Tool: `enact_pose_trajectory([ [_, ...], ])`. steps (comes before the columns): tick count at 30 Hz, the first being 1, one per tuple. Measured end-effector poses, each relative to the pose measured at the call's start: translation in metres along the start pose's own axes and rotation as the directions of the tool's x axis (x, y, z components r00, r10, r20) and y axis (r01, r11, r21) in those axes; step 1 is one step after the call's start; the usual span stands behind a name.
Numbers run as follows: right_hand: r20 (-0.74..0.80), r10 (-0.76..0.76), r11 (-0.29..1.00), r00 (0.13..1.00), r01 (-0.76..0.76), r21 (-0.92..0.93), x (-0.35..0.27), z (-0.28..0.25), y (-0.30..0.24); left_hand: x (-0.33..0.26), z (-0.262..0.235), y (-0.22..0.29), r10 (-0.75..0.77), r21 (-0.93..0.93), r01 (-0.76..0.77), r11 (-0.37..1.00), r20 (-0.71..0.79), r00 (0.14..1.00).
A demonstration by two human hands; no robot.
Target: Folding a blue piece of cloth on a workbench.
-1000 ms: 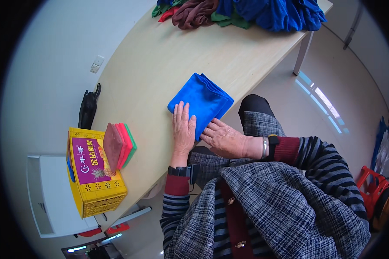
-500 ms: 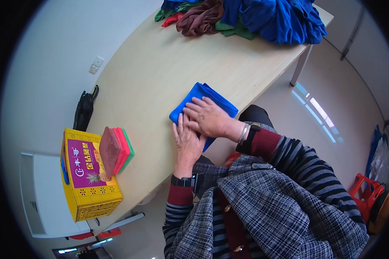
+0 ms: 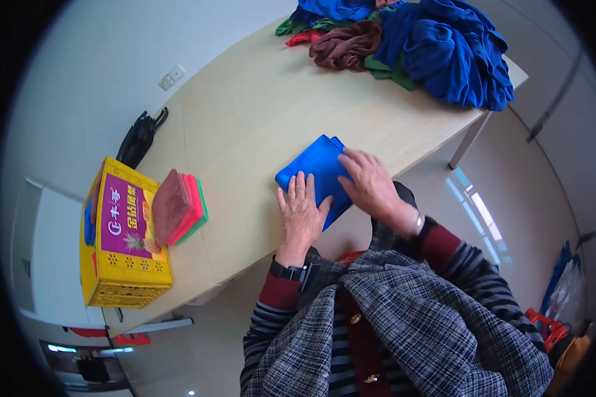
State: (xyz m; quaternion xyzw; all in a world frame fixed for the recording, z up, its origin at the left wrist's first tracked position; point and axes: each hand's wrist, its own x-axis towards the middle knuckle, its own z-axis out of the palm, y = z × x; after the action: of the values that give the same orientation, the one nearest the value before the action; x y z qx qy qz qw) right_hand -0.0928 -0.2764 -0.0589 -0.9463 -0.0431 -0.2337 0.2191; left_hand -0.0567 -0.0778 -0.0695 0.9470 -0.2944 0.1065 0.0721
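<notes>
A folded blue cloth [image 3: 314, 162] lies at the table's near edge, in front of my body. My left hand [image 3: 300, 210] rests flat on its lower left part, fingers spread. Over the right edge of the cloth is my right hand [image 3: 372, 186], slightly bent with thumb and fingers apart; nothing is visibly gripped in it. The cloth looks smooth on top, with layered folds showing at its far right corner. Part of its near side is hidden under my left hand.
A stack of folded cloths [image 3: 177, 208], brown, red and green, leans against a yellow and purple carton [image 3: 126, 231] at left. A black umbrella [image 3: 139, 139] lies behind the carton. Crumpled blue, brown and green cloths [image 3: 437, 49] are heaped at the table's far right end.
My right hand has slid off my left hand and moved right to the cloth's right edge. The left hand's fingers have spread on the cloth. The whole view has shifted slightly.
</notes>
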Motion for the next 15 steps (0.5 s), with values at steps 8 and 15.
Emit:
enact_pose_trajectory([
  [8, 0.005, -0.213, 0.967, 0.977, 0.21, 0.143, 0.01, 0.021, 0.015, -0.01, -0.018, 0.003, -0.113, 0.114, 0.124, 0.986, -0.098, 0.989],
  [15, 0.219, -0.324, 0.891, 0.92, 0.22, 0.397, 0.066, 0.035, 0.016, -0.025, -0.051, 0.008, -0.194, 0.164, 0.184, 0.969, 0.045, 0.98],
])
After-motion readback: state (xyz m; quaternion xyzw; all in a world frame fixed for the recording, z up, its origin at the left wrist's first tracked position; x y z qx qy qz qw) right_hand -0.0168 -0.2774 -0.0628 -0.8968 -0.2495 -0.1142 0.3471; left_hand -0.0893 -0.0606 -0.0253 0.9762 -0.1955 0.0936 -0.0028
